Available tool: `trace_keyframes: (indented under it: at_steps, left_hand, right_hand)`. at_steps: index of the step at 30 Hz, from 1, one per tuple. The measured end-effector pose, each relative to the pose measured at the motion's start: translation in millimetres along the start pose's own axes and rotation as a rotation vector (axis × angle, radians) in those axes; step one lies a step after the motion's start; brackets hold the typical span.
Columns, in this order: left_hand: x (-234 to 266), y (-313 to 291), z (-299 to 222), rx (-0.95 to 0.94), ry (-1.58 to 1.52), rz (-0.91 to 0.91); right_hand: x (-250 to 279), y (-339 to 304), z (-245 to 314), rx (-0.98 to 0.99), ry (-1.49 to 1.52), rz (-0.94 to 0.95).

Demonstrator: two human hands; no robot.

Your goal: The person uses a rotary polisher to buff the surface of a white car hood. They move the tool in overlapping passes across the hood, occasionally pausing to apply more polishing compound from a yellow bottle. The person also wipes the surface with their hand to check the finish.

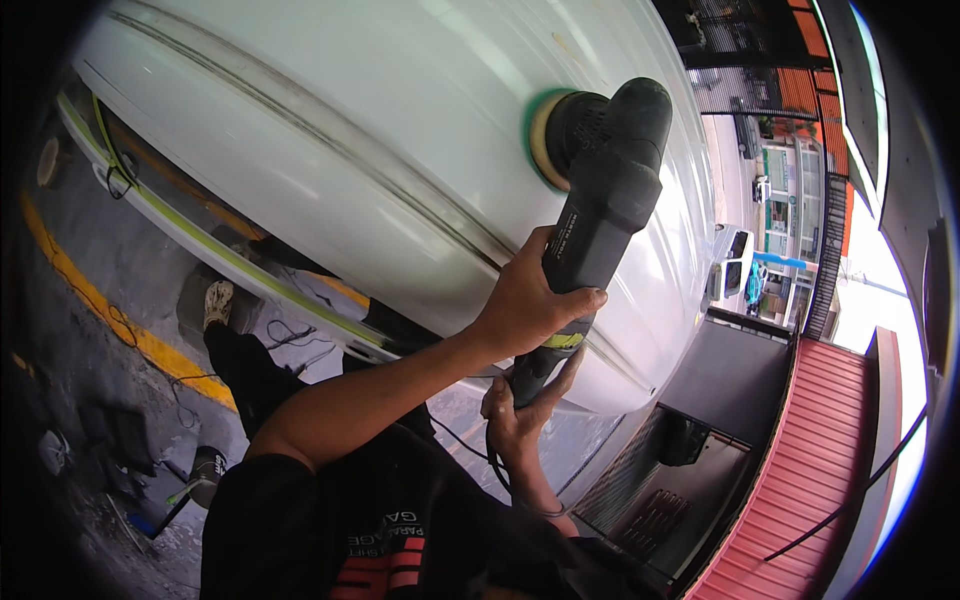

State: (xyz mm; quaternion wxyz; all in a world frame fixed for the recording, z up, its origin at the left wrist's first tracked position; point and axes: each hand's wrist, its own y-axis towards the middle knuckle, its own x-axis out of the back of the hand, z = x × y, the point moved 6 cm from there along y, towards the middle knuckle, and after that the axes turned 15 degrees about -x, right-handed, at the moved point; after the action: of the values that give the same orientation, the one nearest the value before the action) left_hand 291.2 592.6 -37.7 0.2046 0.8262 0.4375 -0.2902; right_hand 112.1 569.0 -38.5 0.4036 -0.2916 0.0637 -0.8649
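A black polisher (605,200) with a green and cream foam pad (546,140) presses against a white vehicle panel (400,110), which looks like a roof with long grooves. My left hand (530,305) is closed around the middle of the polisher's body, its thumb lying across the top. Lower down, my right hand (522,415) grips the rear end, just below a yellow-green band (566,341). A black cord (492,450) hangs from that end, beside my right wrist. Parts of the fingers of both hands are hidden by the tool.
A long white and lime-edged strip (235,255) runs along the vehicle's left side. My foot (218,300) is beyond it, near loose cables (290,335) and a yellow floor line (150,345). A red corrugated roof (810,450) and parked vehicles (735,262) are at the right.
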Motion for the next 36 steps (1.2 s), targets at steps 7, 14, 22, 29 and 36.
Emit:
trace_keyframes:
  at_steps: [7,14,22,29,36]
  left_hand:
    - [58,14,-52,-0.121,0.013,-0.122]
    - [90,21,-87,-0.046,0.212,-0.087]
    - [62,1,-59,0.056,0.348,0.029]
    - [40,-8,-35,0.149,0.36,0.17]
    - [26,-10,-14,0.227,0.388,0.246]
  right_hand:
    - [-66,16,32,0.282,-0.176,0.1]
    - [-116,15,57,0.27,-0.035,0.227]
    - [-104,-7,20,0.134,0.007,0.299]
    - [-97,-21,-3,0.194,0.094,0.282]
    - [-85,-23,-15,0.298,0.184,0.178]
